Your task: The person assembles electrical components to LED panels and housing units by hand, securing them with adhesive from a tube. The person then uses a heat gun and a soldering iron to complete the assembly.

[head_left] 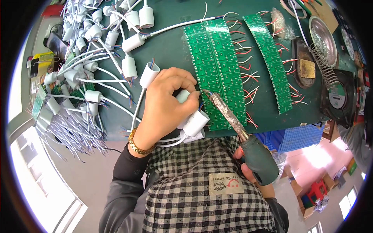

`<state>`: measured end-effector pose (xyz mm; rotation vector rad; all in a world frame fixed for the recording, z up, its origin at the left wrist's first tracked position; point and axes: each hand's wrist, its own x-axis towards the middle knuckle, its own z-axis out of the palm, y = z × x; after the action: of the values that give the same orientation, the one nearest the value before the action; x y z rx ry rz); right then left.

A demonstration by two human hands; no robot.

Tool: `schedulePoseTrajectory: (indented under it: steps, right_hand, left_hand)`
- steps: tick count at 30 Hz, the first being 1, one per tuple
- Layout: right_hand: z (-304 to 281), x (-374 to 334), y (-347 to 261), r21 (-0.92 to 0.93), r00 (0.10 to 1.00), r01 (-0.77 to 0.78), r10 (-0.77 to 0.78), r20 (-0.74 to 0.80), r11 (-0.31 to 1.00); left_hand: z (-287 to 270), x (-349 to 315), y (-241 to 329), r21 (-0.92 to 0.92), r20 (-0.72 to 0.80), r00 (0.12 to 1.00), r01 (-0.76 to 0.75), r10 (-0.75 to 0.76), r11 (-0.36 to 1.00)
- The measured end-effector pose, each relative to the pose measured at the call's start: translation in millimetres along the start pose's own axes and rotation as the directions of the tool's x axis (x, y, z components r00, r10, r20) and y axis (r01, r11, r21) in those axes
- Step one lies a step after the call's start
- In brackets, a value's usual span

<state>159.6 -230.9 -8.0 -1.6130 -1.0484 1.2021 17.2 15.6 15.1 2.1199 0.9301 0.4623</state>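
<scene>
Nearest, in front of the checked apron (190, 202), right hand (248, 173) has its fingers wrapped round the dark green handle of the soldering iron (232, 119), gripping well back, presumably to keep skin off the hot metal; most of that hand is hidden behind the handle. Iron slants up and left over the boards, tip just beside the left thumb. Left hand (168, 97) has thumb and index together, clamped on a pale socket (182, 96) at the near left edge of the boards; likely pinched there to steady it by the tip. Can't tell if a wire sits between the fingertips. Loose white sockets (195, 123) lie right below this hand, probably for short reach. Next, green circuit boards (223, 64) lie flat on the green bench (169, 50), red and white leads all out to the right, which seems to leave the left edge free. Curved board strip (272, 64) sits apart to the right, leads same side. Left, a heap of white corded sockets (74, 75), likely stock within left-hand reach. Farther right: sponge tray (307, 72), spring holder (325, 64), metal dish (324, 27), grouped on the iron's side, presumably for convenience.
</scene>
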Motion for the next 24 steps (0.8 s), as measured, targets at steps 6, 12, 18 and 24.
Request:
schedulePoseTrajectory:
  steps: [6,12,18,24]
  right_hand:
    - [0,4,-2,-0.032,0.998,-0.057,0.057,0.026,0.998]
    - [2,-13,35,-0.08,0.994,0.093,-0.098,-0.055,0.992]
    - [0,-4,20,-0.12,0.984,0.178,-0.18,-0.006,0.977]
    - [-8,-9,-11,0.024,0.977,-0.215,0.215,0.013,0.976]
  left_hand:
    - [0,2,1,-0.024,0.022,0.999,0.041,-0.041,0.999]
    - [0,2,2,0.022,0.04,0.999,0.036,-0.037,0.999]
    - [3,1,1,0.015,0.0,1.0,0.021,-0.021,1.0]
    - [4,2,0,-0.034,-0.019,1.0,0.009,-0.01,0.999]
